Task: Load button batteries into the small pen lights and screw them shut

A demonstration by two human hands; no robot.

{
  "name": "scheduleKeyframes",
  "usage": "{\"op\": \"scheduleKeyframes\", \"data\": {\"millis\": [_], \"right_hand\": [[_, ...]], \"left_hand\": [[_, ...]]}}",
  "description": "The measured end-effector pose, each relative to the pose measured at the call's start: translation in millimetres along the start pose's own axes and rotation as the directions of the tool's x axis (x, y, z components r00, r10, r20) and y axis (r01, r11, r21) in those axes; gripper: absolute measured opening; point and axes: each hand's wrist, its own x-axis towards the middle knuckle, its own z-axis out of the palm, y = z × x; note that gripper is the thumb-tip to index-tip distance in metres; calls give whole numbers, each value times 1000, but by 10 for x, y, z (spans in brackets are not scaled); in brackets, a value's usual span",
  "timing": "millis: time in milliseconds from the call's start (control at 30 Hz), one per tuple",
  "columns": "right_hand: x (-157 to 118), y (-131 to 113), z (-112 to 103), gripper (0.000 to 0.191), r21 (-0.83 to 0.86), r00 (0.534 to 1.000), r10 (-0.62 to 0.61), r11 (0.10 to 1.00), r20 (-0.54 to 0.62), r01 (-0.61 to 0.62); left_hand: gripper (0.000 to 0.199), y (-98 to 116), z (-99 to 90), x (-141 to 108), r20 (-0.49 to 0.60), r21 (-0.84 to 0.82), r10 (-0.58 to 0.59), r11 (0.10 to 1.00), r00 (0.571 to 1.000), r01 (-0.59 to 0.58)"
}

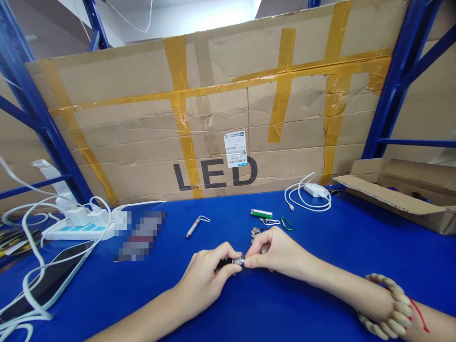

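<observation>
Low over the blue tabletop, my left hand (206, 270) is closed around a small keychain flashlight (236, 261), a black tube with a silver, labelled end pointing right. The thumb and forefinger of my right hand (272, 251) pinch the tip of that silver end. Whether a separate small piece sits between those fingertips is hidden. Just beyond my right hand lie several button batteries (255, 232), partly covered by it. Behind them rest a green and silver tube (261, 213), a silver clip (272, 222) and a green carabiner (286, 224).
A silver keychain light (193, 228) lies farther left. At the left are a pixelated flat item (140, 237), a phone (50, 275), a power strip (81, 231) and loose white cables. A white adapter (315, 190) and an open carton (402, 199) are at right. Cardboard (213, 114) walls the back.
</observation>
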Motion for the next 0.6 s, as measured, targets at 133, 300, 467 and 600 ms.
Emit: {"op": "scheduleKeyframes", "data": {"millis": [133, 300, 467, 600], "right_hand": [[6, -12, 0, 24, 3, 1000, -6, 1000, -12, 6], [20, 0, -7, 25, 24, 1000, -9, 1000, -26, 10], [45, 26, -17, 26, 62, 1000, -14, 998, -14, 15], [52, 39, -28, 28, 76, 1000, 0, 997, -22, 2]], "left_hand": [[9, -6, -1, -5, -14, -2, 27, 1000, 1000, -27], [8, -20, -11, 14, -12, 0, 57, 998, 998, -57], [10, -30, -16, 23, -9, -21, 77, 997, 997, -77], [12, -12, -19, 27, 7, -57, 69, 996, 998, -68]]}}
